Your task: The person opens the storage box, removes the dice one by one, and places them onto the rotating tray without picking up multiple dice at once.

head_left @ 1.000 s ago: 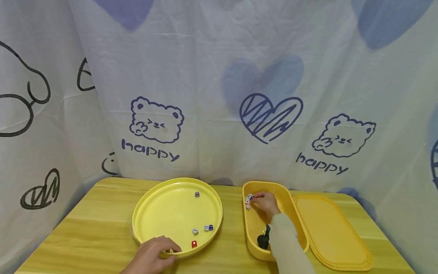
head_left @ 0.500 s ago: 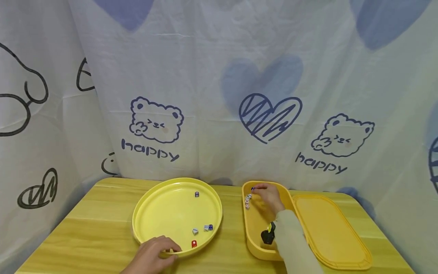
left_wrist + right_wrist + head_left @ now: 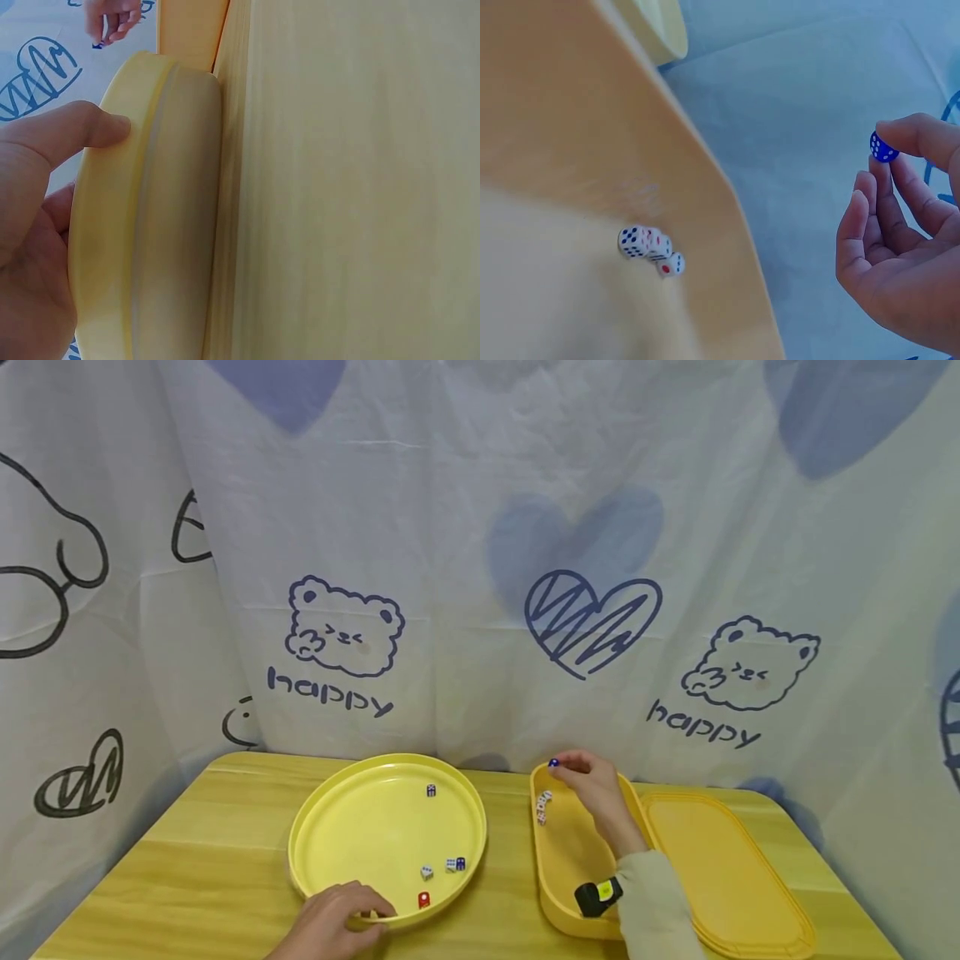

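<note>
My left hand (image 3: 333, 918) grips the near rim of a round yellow tray (image 3: 367, 835), its thumb on the outer wall in the left wrist view. Inside that tray lie a red die (image 3: 424, 900), a white die (image 3: 427, 872), a white and a blue die (image 3: 461, 863) side by side, and a dark die (image 3: 431, 790) farther back. My right hand (image 3: 600, 789) pinches a blue die (image 3: 883, 148) between thumb and fingertips, up at the far left rim of the orange-yellow bin (image 3: 573, 852). Several white dice (image 3: 649, 244) sit in a curved row by the bin's left wall.
A black wrist device (image 3: 597, 897) with a yellow-green patch is on the right wrist, over the bin's near end. The bin's lid (image 3: 731, 868) lies flat to its right. A printed curtain (image 3: 450, 693) hangs behind the wooden table (image 3: 187, 852).
My right hand has lifted the blue die away from the row of white dice, up to the bin's far rim. My left hand keeps its grip on the tray.
</note>
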